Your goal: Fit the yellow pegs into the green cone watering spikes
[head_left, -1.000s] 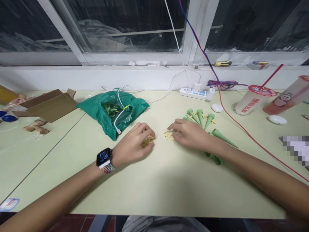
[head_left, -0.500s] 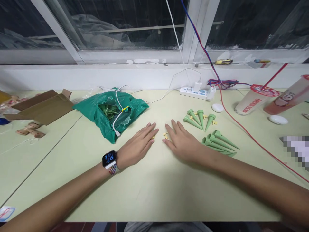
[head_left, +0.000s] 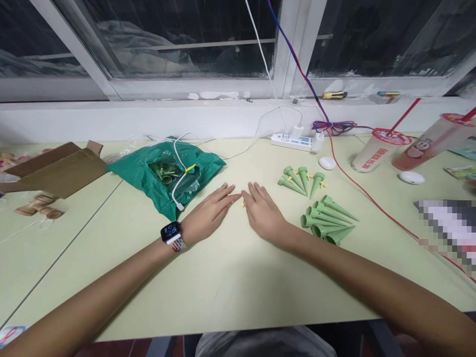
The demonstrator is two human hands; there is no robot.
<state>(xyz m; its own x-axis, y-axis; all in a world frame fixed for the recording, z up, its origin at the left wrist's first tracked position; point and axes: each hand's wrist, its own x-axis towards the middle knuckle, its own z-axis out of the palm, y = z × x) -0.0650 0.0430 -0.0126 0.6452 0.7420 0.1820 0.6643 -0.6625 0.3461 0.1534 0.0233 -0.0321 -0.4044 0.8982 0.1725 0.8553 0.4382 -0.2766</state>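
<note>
Both my hands lie palm-down on the pale green tabletop (head_left: 230, 292), fingers stretched out and spread, with nothing clamped in either. The left hand (head_left: 210, 213), a smartwatch (head_left: 171, 232) on its wrist, and the right hand (head_left: 263, 215) almost meet at the fingertips near the middle of the frame. Right there between them sits a tiny yellow plastic piece (head_left: 243, 203) — whether a finger actually touches it, I can't tell at this size. With a part that small, I'd bring thumb and fingertip down from either side and pinch rather than sweep, so it doesn't skid away.

To the right of the right hand, green plastic cones (head_left: 323, 220) lie in two clusters, one above the other. Upper left of the hands, a green plastic bag (head_left: 201, 173) holds more green pieces, with a white cable (head_left: 175, 171) across it. A cardboard box (head_left: 55, 166) sits at the far left, and a power strip (head_left: 293, 142) and two plastic drink cups (head_left: 379, 148) stand along the upper right.
</note>
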